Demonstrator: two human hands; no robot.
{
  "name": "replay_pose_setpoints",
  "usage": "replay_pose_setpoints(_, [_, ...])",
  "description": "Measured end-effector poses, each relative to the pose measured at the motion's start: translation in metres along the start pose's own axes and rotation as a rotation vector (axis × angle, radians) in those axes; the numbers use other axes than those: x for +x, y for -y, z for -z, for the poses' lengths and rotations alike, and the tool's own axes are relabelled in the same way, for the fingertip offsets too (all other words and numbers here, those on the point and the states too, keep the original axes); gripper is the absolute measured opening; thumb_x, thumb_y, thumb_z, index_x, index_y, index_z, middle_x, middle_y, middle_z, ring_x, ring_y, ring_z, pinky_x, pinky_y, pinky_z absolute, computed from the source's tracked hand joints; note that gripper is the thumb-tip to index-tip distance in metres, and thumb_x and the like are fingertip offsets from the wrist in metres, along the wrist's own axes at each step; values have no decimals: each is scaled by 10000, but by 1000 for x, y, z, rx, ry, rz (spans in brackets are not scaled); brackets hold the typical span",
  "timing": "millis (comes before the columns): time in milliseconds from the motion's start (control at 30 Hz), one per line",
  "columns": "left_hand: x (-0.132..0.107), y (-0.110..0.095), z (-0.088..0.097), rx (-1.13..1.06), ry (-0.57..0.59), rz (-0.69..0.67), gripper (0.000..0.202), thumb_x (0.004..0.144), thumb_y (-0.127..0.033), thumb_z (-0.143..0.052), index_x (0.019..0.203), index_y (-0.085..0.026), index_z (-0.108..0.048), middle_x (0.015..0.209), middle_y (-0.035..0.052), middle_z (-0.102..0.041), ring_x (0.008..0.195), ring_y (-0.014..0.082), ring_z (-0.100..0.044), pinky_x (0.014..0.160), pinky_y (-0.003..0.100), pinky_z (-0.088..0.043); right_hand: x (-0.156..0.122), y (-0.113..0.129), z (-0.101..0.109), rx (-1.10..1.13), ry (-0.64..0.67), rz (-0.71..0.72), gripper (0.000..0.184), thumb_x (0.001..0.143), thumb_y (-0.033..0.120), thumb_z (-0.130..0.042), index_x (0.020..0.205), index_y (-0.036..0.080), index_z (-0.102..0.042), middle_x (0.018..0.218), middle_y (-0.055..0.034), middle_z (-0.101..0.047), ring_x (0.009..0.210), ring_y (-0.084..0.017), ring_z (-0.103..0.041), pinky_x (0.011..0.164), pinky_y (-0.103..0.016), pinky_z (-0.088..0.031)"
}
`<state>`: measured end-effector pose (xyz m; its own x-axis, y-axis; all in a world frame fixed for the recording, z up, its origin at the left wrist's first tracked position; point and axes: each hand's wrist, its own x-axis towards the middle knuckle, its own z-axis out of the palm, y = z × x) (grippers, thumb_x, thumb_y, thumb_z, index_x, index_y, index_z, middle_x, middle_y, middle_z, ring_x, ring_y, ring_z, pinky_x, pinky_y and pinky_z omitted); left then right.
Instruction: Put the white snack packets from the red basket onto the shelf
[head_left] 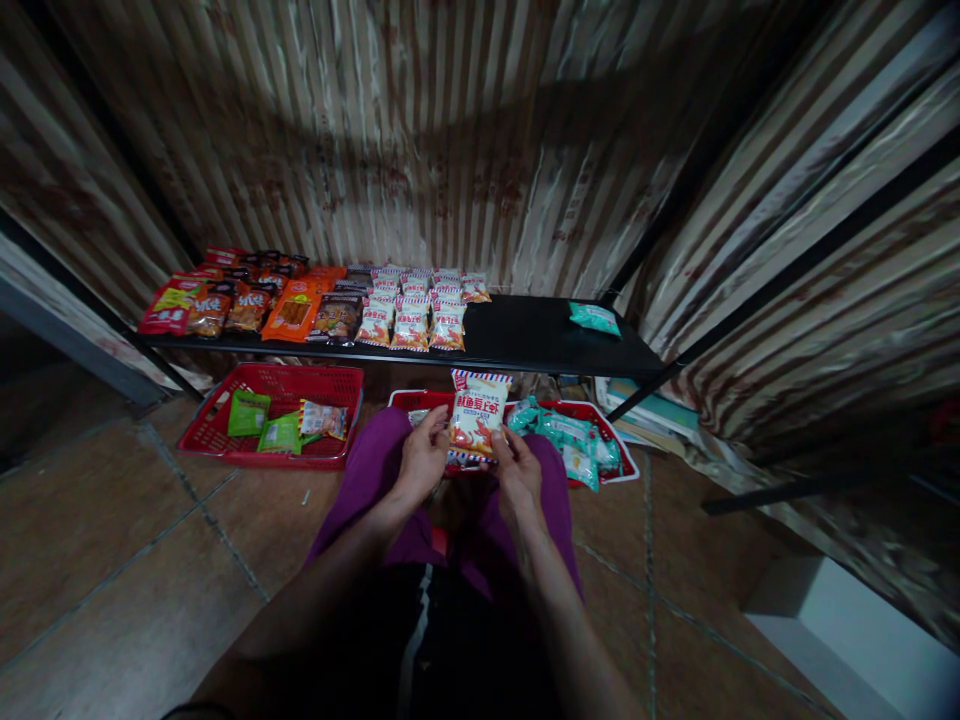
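Observation:
Upright above my knees is a white and red snack bag (478, 412) with blue-and-red striped ends. My right hand (519, 472) grips its lower right side, thumb on the front. At the bag's left edge, my left hand (426, 455) has its fingers slightly apart, close against the edge; I cannot tell whether they touch it. Matching snack bags (411, 322) stand in rows on the black shelf (517, 335) ahead. Behind the held bag sits a red basket (628, 462) with teal snack packets (566, 432) in its right part.
Left of my knees stands another red basket (274, 460) with green packets (281, 432) and a patterned packet (322, 419). Orange, red and dark snack bags (292, 308) fill the shelf's left part. One teal packet (595, 319) lies at its right. Black posts (701, 345) frame the shelf.

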<state>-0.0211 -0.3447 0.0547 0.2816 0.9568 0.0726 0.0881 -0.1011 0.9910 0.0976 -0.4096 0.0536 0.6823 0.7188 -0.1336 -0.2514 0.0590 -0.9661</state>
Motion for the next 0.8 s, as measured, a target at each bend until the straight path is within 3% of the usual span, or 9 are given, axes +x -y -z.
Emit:
replay_pose_setpoints(167, [14, -35, 11, 397, -134, -322, 345, 843, -146, -458, 1143, -196, -621, 1273, 77, -576, 1225, 209, -468, 1078, 390, -335, 2, -6, 4, -166, 50, 57, 521, 671, 470, -674, 1093, 165, -661, 1006, -72, -718, 849, -243, -670, 707, -347, -551])
replay_pose_setpoints(267, [37, -56, 15, 499, -65, -414, 302, 854, -194, -488, 1114, -196, -643, 1224, 67, -611, 1251, 215, -437, 1094, 377, -304, 0, -7, 4, -256, 128, 123, 485, 706, 455, -649, 1107, 182, -665, 1032, -58, -716, 911, -251, -663, 781, -371, -544])
replay_pose_setpoints(333, [52, -61, 15, 536, 20, -363, 265, 830, -214, -540, 1061, -208, -669, 1145, 61, -652, 1174, 227, -502, 1055, 371, -338, -2, -6, 3, -298, 159, 162, 466, 718, 444, -646, 1114, 199, -665, 1073, -48, -706, 960, -253, -654, 839, -382, -527])
replay_pose_setpoints(433, [65, -59, 11, 511, 113, -189, 177, 818, -257, -550, 875, -205, -709, 882, 45, -708, 903, 209, -613, 849, 311, -445, -4, -4, 5, -371, 189, 198, 430, 734, 441, -643, 1104, 225, -673, 1115, -37, -691, 1015, -254, -638, 897, -390, -499])
replay_pose_setpoints(567, [68, -50, 3, 435, -5, -86, 200, 819, -296, -526, 792, -196, -696, 701, 12, -663, 683, 164, -584, 655, 252, -408, -1, -4, 6, -343, 178, 208, 461, 728, 439, -654, 1135, 223, -651, 1139, -46, -679, 1037, -244, -626, 891, -381, -502])
replay_pose_setpoints(667, [70, -47, -1, 374, -41, -87, 200, 813, -305, -525, 783, -191, -687, 669, 0, -634, 650, 154, -555, 620, 245, -382, -1, -3, 4, -230, 146, 177, 527, 665, 434, -708, 1130, 195, -644, 1094, -61, -693, 966, -233, -647, 824, -363, -531])
replay_pose_setpoints(800, [77, -44, -3, 262, -58, -86, 202, 812, -307, -519, 765, -187, -675, 674, -1, -627, 668, 159, -559, 651, 256, -410, -3, -2, 2, -182, 134, 138, 470, 640, 440, -720, 1030, 177, -688, 960, -51, -725, 827, -218, -663, 742, -349, -539])
